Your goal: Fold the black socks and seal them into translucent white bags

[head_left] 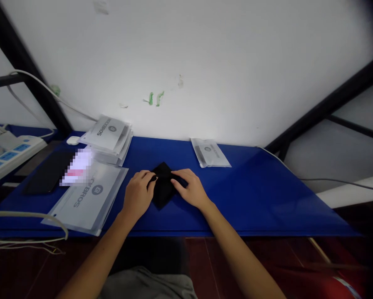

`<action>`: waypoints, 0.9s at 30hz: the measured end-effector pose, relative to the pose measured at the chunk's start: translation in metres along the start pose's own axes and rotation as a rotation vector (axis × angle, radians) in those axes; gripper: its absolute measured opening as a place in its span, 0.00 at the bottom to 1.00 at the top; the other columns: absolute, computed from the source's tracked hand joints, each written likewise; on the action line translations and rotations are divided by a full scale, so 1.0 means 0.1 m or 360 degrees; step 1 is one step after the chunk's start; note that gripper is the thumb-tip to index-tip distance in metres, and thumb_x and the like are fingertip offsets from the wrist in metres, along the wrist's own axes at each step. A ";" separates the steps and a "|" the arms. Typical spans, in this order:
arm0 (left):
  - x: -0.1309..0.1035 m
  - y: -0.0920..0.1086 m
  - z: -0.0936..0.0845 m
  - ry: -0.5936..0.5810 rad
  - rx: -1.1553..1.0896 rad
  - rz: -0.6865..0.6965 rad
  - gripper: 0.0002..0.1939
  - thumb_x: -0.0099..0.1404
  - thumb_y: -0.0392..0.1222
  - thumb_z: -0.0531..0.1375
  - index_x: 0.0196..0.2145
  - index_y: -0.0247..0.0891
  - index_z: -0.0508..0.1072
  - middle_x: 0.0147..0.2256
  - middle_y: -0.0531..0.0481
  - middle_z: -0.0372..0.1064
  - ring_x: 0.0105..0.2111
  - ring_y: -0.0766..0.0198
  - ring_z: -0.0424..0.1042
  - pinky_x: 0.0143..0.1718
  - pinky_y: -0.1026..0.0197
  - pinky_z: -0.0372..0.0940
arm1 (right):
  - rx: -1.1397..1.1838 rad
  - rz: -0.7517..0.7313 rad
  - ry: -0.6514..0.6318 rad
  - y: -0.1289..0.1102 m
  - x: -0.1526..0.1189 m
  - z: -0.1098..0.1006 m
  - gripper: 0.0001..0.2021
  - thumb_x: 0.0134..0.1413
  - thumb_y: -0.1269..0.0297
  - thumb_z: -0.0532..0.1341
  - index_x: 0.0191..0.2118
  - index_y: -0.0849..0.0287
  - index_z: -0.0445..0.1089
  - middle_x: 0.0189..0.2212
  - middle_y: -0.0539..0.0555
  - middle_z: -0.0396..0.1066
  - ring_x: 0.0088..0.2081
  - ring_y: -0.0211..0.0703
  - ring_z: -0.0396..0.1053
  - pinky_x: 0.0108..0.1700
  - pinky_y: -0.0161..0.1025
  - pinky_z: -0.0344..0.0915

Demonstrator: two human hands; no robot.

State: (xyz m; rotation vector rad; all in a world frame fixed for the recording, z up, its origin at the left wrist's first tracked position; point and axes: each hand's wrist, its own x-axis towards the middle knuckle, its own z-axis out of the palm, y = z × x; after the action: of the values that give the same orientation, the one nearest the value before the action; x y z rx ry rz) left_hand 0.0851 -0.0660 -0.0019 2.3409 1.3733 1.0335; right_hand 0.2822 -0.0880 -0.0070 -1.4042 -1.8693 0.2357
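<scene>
Probably light, soft and easily creased, the cloth [164,189] lies midway between the front and back edges of the desk [258,199], best held by its sides, where left hand [139,192] and right hand [191,187] each pinch it; ROCKBROS reads on bags [94,199] towards the left edge, the back-edge pouch's [209,153] print being too small

Up on my head, one camera peers forward and down from just behind the near edge of the table [251,195], facing the wall [236,62] beyond!
</scene>
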 end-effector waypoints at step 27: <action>-0.33 0.30 -0.13 0.0355 0.0158 -0.0178 0.31 0.59 0.57 0.60 0.52 0.33 0.62 0.45 0.37 0.68 0.46 0.47 0.69 0.44 0.47 0.67 | -0.0021 -0.0059 0.0400 -0.74 0.58 -0.42 0.08 0.51 0.71 0.56 0.28 0.55 0.70 0.35 0.53 0.75 0.41 0.46 0.71 0.48 0.48 0.66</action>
State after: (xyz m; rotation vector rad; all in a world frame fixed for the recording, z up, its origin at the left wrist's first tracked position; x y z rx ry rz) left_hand 0.0868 -0.1112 0.0082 2.2406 1.6509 1.2507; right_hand 0.2502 -0.0769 0.0900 -1.3400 -1.6902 0.0259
